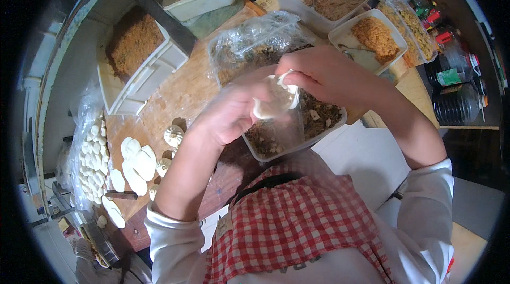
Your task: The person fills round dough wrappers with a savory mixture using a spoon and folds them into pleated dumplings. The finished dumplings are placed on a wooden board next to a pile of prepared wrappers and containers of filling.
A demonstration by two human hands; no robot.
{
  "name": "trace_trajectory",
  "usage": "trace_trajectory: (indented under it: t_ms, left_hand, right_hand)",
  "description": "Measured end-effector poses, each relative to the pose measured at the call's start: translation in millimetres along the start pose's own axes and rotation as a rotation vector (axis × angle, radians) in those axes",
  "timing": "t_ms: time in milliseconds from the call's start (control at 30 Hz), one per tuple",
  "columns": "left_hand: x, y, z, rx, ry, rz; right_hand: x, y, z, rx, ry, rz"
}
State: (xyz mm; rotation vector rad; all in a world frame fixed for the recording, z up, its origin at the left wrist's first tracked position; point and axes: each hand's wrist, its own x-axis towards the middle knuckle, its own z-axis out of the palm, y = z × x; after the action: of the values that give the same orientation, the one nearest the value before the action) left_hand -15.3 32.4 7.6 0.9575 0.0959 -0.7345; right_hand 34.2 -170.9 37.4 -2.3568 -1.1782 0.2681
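My left hand (235,110), partly blurred, cradles a dough wrapper (275,102) that is cupped around some filling. The fingertips of my right hand (314,72) pinch the wrapper's upper edge. Both hands are above a clear plastic tub of dark chopped filling (338,124), part of it covered by plastic film. Pleated buns (173,136) stand in a row on the wooden board (179,96), some hidden behind my left forearm. Flat dough rounds (139,162) overlap further left, beside a small rolling pin (121,195).
Many dough pieces (93,160) lie under plastic film at the left. White tubs of orange-brown filling (147,80) and dark filling (199,3) stand beyond. Back right are a large clear bin (330,17), a tub of orange filling (338,37) and bottles (456,104).
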Motion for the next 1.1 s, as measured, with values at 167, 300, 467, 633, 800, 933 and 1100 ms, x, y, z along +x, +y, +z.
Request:
trace_trajectory:
  t_ms: [167,300,467,633,800,933,1100]
  left_hand:
    - [-6.4,-32.4,6.6,-0.087,0.083,0.24]
    - [3.2,-33.4,10.5,0.193,0.138,0.223]
    - [3.2,-21.2,14.7,0.287,0.145,0.092]
    - [2.8,-9.0,3.5,0.015,0.149,0.108]
    - [2.0,-26.5,17.9,0.105,0.274,0.322]
    - [8.0,-31.8,24.8,0.412,0.44,0.352]
    - [19.5,-38.6,0.3,1.285,0.508,0.867]
  right_hand:
    - [-4.8,-13.2,0.3,0.006,0.142,0.033]
    - [0.3,-4.0,7.6,-0.178,0.098,-0.051]
    - [-0.8,-11.3,-1.0,-0.044,-0.016,0.061]
    - [3.9,-9.7,-1.7,-0.127,-0.037,0.043]
    - [2.0,-13.1,8.5,-0.205,0.215,-0.028]
    - [10.2,-15.3,6.3,-0.254,0.25,-0.169]
    - [8.5,-10.9,7.8,-0.291,0.254,-0.274]
